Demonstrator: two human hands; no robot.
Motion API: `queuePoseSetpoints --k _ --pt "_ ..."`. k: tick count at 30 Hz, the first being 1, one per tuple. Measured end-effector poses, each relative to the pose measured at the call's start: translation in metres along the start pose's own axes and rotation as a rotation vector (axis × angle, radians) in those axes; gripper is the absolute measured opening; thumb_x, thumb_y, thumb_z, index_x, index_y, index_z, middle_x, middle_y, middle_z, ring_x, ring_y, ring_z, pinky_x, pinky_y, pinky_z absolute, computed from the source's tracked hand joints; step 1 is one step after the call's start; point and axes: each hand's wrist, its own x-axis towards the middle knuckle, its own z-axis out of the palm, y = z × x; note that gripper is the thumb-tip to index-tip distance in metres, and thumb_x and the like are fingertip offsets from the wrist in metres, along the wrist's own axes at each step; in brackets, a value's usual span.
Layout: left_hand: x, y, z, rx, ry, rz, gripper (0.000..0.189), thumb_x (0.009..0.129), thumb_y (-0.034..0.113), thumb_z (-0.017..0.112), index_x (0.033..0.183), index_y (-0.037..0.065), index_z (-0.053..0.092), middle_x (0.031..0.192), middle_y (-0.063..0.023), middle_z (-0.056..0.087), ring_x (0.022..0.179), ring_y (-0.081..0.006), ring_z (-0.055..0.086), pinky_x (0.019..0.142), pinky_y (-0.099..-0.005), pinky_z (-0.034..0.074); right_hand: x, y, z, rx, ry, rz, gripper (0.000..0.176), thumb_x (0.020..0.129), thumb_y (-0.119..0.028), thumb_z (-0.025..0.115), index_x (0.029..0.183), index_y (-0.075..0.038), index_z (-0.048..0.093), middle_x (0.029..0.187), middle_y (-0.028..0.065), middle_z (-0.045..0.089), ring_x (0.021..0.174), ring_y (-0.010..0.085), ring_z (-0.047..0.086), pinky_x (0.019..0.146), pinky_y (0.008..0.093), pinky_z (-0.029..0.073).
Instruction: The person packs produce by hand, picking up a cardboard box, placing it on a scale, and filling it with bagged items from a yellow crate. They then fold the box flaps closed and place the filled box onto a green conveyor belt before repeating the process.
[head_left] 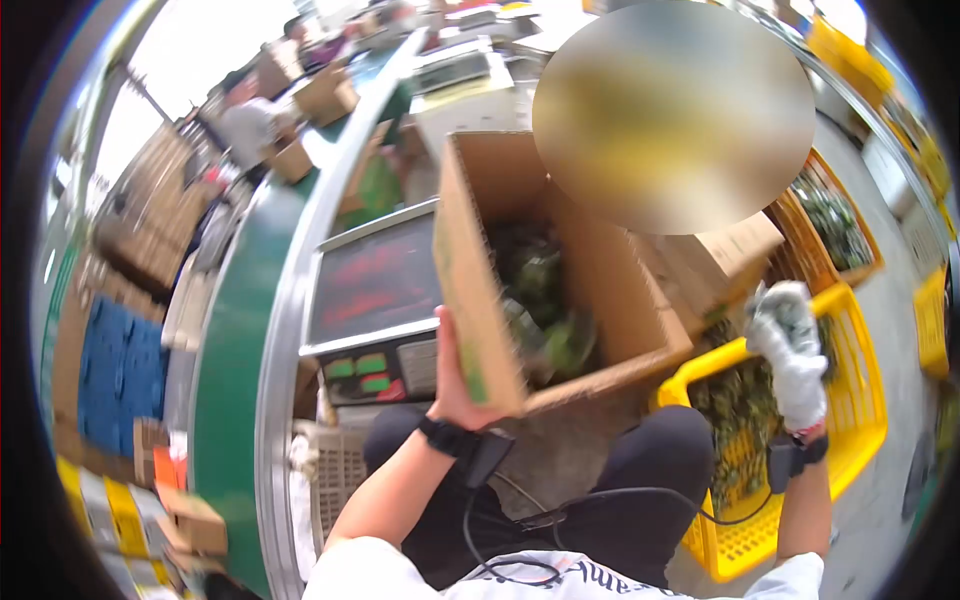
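My bare left hand [460, 375] grips the left side of an open cardboard box [480, 340], its thumb up along the wall. The box is tilted and holds dark green leafy produce [540, 290], partly in clear wrap. To the right, my right hand [788, 335], in a white glove, is raised over a yellow plastic crate [850, 400] of leafy bundles [740, 430]. Its fingers are curled around something greyish, which blur keeps me from making out. Just left of the box sits a weighing scale [370, 290] with red digits and green keys.
A green conveyor belt [240, 370] with a metal rail runs along the left. Another cardboard box [720, 250] and an orange crate [860, 260] of greens stand at the right. A beige basket [340, 470] is by my left knee. People work at the far left.
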Motion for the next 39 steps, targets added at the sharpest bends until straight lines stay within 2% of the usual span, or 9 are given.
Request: queuePoseSetpoints --k 2,6,8,12,17,20,23,30,39 --pt "-0.016 0.014 0.012 -0.115 -0.256 0.011 0.096 0.082 0.086 0.05 0.15 0.018 0.044 0.149 -0.0118 0.049 0.138 -0.0394 0.044 0.114 -0.0663 0.029 0.023 -0.062 0.073 -0.021 0.053 -0.132 0.034 0.1 -0.01 0.06 0.133 -0.01 0.055 0.122 0.001 0.061 0.105 0.0085 0.057 0.092 0.0247 0.048" --pt "-0.013 0.043 0.005 -0.209 -0.212 0.197 0.099 0.081 0.088 0.05 0.152 0.02 0.038 0.155 -0.0124 0.042 0.141 -0.037 0.042 0.114 -0.0636 0.031 0.089 -0.123 0.198 -0.192 -0.291 -0.512 0.035 0.101 -0.023 0.058 0.133 -0.01 0.058 0.117 0.0122 0.066 0.102 0.0216 0.063 0.091 0.0326 0.05" --pt "-0.006 0.051 0.004 -0.145 -0.15 0.402 0.099 0.083 0.089 0.044 0.151 0.017 0.039 0.147 -0.0113 0.049 0.135 -0.0344 0.049 0.112 -0.0605 0.036 0.143 -0.12 0.254 -1.005 -0.562 -1.312 0.036 0.1 -0.032 0.056 0.133 -0.018 0.058 0.123 0.014 0.066 0.106 0.0337 0.066 0.083 0.0393 0.055" --pt "0.004 0.072 -0.017 -0.175 -0.067 0.577 0.097 0.083 0.088 0.045 0.15 0.018 0.039 0.149 -0.0079 0.047 0.136 -0.0337 0.047 0.111 -0.0643 0.035 0.147 -0.137 0.336 -1.077 -0.826 -0.43 0.068 0.086 -0.062 0.065 0.135 -0.015 0.062 0.11 0.013 0.073 0.099 0.0296 0.069 0.081 0.0372 0.056" --pt "0.013 0.07 -0.025 -0.411 0.06 0.519 0.085 0.094 0.075 0.044 0.155 0.017 0.031 0.157 -0.0077 0.037 0.144 -0.0306 0.037 0.118 -0.0585 0.029 0.165 -0.113 0.38 -1.021 -0.991 -0.623 0.06 0.082 -0.048 0.07 0.131 -0.014 0.066 0.11 0.0136 0.074 0.098 0.0293 0.07 0.087 0.0371 0.054" --pt "0.026 0.063 -0.035 -0.296 0.17 0.513 0.091 0.099 0.065 0.046 0.154 -0.003 0.022 0.157 -0.0197 0.034 0.144 -0.0316 0.038 0.118 -0.0446 0.036 0.172 -0.103 0.387 -1.054 -1.046 -0.748 0.058 0.082 -0.044 0.07 0.132 -0.016 0.065 0.113 0.0135 0.073 0.101 0.0311 0.069 0.087 0.0381 0.054" --pt "0.008 0.062 -0.015 -0.257 -0.079 0.132 0.096 0.101 0.06 0.049 0.157 -0.008 0.011 0.153 -0.0295 0.035 0.141 -0.0334 0.045 0.116 -0.041 0.042 0.178 -0.092 0.386 -1.072 -1.095 -0.82 0.057 0.083 -0.043 0.07 0.134 -0.019 0.063 0.118 0.0128 0.071 0.107 0.0313 0.068 0.09 0.0385 0.054" --pt "-0.008 0.041 0.005 0.154 -0.263 0.061 0.068 0.101 0.058 0.052 0.14 0.003 0.05 0.122 -0.0153 0.064 0.109 -0.0244 0.068 0.097 -0.0362 0.055 0.158 -0.107 0.405 -1.396 -1.239 -0.699 0.062 0.08 -0.043 0.07 0.137 -0.021 0.062 0.113 0.0116 0.073 0.098 0.0298 0.071 0.087 0.0374 0.056" --pt "-0.019 0.045 0.003 0.279 -0.161 0.154 0.06 0.102 0.057 0.05 0.133 0.006 0.055 0.114 -0.0098 0.066 0.098 -0.0173 0.067 0.09 -0.0324 0.055 0.168 -0.119 0.378 -0.634 -0.966 -0.598 0.042 0.096 -0.022 0.066 0.134 -0.005 0.063 0.124 0.0077 0.069 0.11 0.0145 0.064 0.096 0.0302 0.051"
